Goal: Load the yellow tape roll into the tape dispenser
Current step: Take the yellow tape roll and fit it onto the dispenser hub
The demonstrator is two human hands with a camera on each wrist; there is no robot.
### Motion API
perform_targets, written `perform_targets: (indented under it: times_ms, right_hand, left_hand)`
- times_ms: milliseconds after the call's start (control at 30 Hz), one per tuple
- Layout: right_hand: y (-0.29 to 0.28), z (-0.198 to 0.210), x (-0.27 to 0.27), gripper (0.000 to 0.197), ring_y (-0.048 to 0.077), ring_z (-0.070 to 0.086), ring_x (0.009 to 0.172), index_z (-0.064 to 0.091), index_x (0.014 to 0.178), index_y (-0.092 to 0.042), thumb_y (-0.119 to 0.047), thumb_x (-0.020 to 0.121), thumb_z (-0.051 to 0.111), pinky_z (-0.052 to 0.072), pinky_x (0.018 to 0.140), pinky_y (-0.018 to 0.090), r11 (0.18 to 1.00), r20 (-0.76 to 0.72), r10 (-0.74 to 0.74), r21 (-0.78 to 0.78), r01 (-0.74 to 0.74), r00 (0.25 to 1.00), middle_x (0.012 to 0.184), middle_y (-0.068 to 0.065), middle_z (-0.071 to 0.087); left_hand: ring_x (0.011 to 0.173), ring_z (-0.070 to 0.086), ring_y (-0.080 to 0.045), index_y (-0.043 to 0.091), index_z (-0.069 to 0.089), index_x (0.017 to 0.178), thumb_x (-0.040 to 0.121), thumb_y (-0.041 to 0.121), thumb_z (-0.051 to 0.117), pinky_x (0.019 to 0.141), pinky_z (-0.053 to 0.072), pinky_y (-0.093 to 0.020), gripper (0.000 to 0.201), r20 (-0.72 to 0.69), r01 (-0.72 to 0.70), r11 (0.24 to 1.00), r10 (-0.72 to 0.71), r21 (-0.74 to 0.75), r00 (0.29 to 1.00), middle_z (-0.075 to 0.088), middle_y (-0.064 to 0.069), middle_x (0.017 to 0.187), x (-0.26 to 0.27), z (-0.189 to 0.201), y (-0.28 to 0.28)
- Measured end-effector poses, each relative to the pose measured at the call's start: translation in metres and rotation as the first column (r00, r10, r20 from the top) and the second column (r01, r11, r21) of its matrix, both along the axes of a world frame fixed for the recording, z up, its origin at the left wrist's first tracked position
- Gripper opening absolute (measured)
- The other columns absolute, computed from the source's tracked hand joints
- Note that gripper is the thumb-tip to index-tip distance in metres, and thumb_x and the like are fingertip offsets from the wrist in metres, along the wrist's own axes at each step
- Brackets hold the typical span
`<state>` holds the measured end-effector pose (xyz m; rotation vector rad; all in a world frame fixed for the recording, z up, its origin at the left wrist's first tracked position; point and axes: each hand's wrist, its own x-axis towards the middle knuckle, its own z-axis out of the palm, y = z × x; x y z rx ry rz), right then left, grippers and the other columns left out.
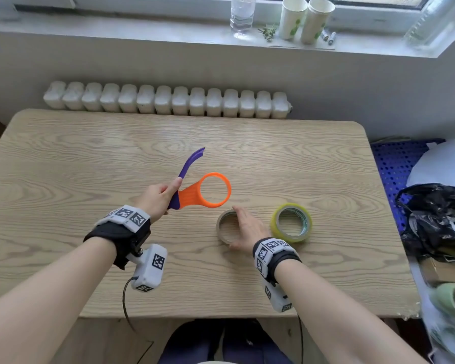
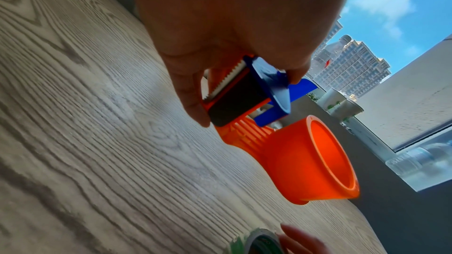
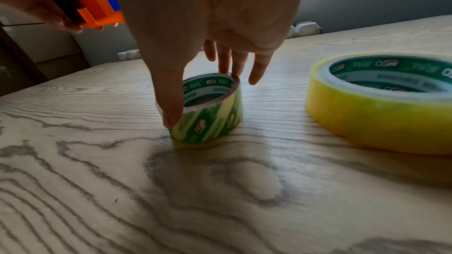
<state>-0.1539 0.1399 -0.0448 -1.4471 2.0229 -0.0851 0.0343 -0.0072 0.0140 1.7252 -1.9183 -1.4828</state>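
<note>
Status, as I read it: loading not yet begun. I have the tape dispenser [image 1: 195, 185] lifted clear of the surface [image 1: 90, 158]; its orange spindle ring is bare, with no roll on it. What is left, by my judgement: take up the right roll, seat it on the ring, and thread the tape end toward the blade.

Item 1. Left hand [image 1: 156, 197]: fingers and thumb curled round the dispenser at its cutter end, holding it in the air.

Item 2. Right hand [image 1: 247, 227]: fingers nearly straight, thumb against the outer wall and fingertips at the far rim of the spent tape core [image 3: 210, 109]. Whether I actually pinch it or only touch it I cannot tell.

Item 3. Yellow tape roll [image 1: 291, 223]: lying flat on the surface just beside my right hand, untouched.

Materials and shapes:
- Dispenser: hard moulded plastic, orange hoop and ribbed neck, purple-blue curved handle, toothed metal strip, dark pad.
- Yellow roll: glossy, translucent, a thick wound ring on a green-printed card core.
- Spent core: thin-walled cardboard cylinder, green-and-white print, little or no tape on it.
- Surface: pale wood-grain laminate, rounded corners.
</note>
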Motion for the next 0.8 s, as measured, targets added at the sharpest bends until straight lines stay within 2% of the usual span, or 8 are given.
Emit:
perform_targets:
  times_ms: [67, 100, 200, 267, 433, 533, 667, 800]
  right_hand:
    - [0.005, -0.001, -0.004, 0.104, 0.022, 0.032, 0.138, 0.013, 0.147, -0.02, -0.034, 0.067, 0.078, 0.026, 0.112, 0.036, 1.0, 0.022, -0.001, -0.008, 0.001, 1.0, 0.153, 0.002, 0.026]
    - [0.008, -0.001, -0.008, 0.104, 0.02, 0.029, 0.139, 0.013, 0.147, -0.02, -0.038, 0.067, 0.077, 0.022, 0.113, 0.036, 1.0, 0.021, -0.009, -0.021, 0.009, 1.0, 0.153, 0.001, 0.026]
    - [0.02, 0.0, -0.025, 0.098, 0.015, 0.02, 0.143, 0.012, 0.147, -0.019, -0.049, 0.073, 0.068, 0.011, 0.117, 0.038, 0.995, -0.071, -0.074, -0.073, 0.068, 0.995, 0.155, 0.001, 0.022]
    - [0.034, 0.001, -0.04, 0.096, 0.016, 0.013, 0.145, 0.011, 0.148, -0.015, -0.05, 0.077, 0.065, 0.008, 0.117, 0.039, 0.987, -0.15, -0.149, -0.08, 0.139, 0.977, 0.158, 0.003, 0.015]
    - [0.06, -0.002, -0.074, 0.108, 0.026, 0.003, 0.146, 0.007, 0.147, -0.02, -0.05, 0.068, 0.074, 0.011, 0.117, 0.046, 0.94, -0.187, -0.338, -0.024, 0.34, 0.922, 0.158, 0.008, 0.001]
    - [0.065, -0.004, -0.088, 0.112, 0.029, 0.001, 0.146, 0.004, 0.148, -0.023, -0.046, 0.065, 0.077, 0.011, 0.116, 0.048, 0.908, -0.138, -0.411, 0.019, 0.418, 0.901, 0.158, 0.01, -0.005]
    - [0.063, -0.01, -0.098, 0.112, 0.027, 0.005, 0.146, 0.005, 0.148, -0.021, -0.04, 0.066, 0.079, 0.015, 0.117, 0.045, 0.903, -0.08, -0.424, 0.034, 0.428, 0.902, 0.159, 0.009, -0.001]
    - [0.06, -0.013, -0.102, 0.11, 0.026, 0.01, 0.145, 0.008, 0.147, -0.016, -0.037, 0.066, 0.079, 0.018, 0.117, 0.042, 0.906, -0.041, -0.422, 0.018, 0.422, 0.906, 0.157, 0.01, 0.011]
  left_hand:
    - [0.073, 0.058, -0.027, -0.012, 0.065, 0.096, 0.091, 0.054, 0.042, 0.078, 0.055, -0.048, 0.07, 0.002, 0.005, 1.0, -0.005, 0.01, 1.0, 0.061, -0.017, 0.078, -0.004, -0.001, 0.001]
    - [0.073, 0.059, -0.028, -0.012, 0.065, 0.095, 0.088, 0.058, 0.043, 0.079, 0.055, -0.048, 0.073, 0.008, 0.014, 1.0, -0.014, 0.016, 1.0, 0.062, -0.017, 0.078, -0.007, 0.001, 0.003]
    - [0.068, 0.06, -0.027, -0.006, 0.067, 0.09, 0.063, 0.079, 0.039, 0.077, 0.055, -0.048, 0.093, 0.009, 0.062, 0.998, -0.062, 0.012, 0.998, 0.063, -0.014, 0.074, -0.017, -0.001, 0.009]
    - [0.065, 0.057, -0.025, -0.006, 0.067, 0.086, 0.056, 0.08, 0.039, 0.072, 0.054, -0.044, 0.096, 0.003, 0.103, 0.995, -0.103, 0.004, 0.995, 0.061, -0.013, 0.07, -0.024, -0.004, 0.014]
    - [0.062, 0.052, -0.024, -0.007, 0.065, 0.08, 0.073, 0.071, 0.045, 0.065, 0.046, -0.038, 0.081, 0.025, 0.185, 0.983, -0.185, 0.001, 0.982, 0.055, -0.011, 0.064, -0.045, -0.01, 0.025]
    - [0.063, 0.054, -0.024, -0.004, 0.066, 0.082, 0.059, 0.08, 0.039, 0.074, 0.054, -0.049, 0.091, 0.038, 0.202, 0.979, -0.202, 0.0, 0.979, 0.059, -0.01, 0.066, -0.052, -0.016, 0.026]
    - [0.069, 0.059, -0.025, 0.0, 0.068, 0.093, 0.056, 0.081, 0.037, 0.078, 0.055, -0.05, 0.095, 0.037, 0.225, 0.974, -0.225, 0.01, 0.974, 0.067, -0.015, 0.078, -0.059, -0.019, 0.03]
    - [0.068, 0.06, -0.026, 0.001, 0.07, 0.093, 0.057, 0.081, 0.038, 0.079, 0.054, -0.051, 0.093, 0.053, 0.241, 0.971, -0.24, -0.004, 0.969, 0.072, -0.021, 0.083, -0.062, -0.021, 0.033]
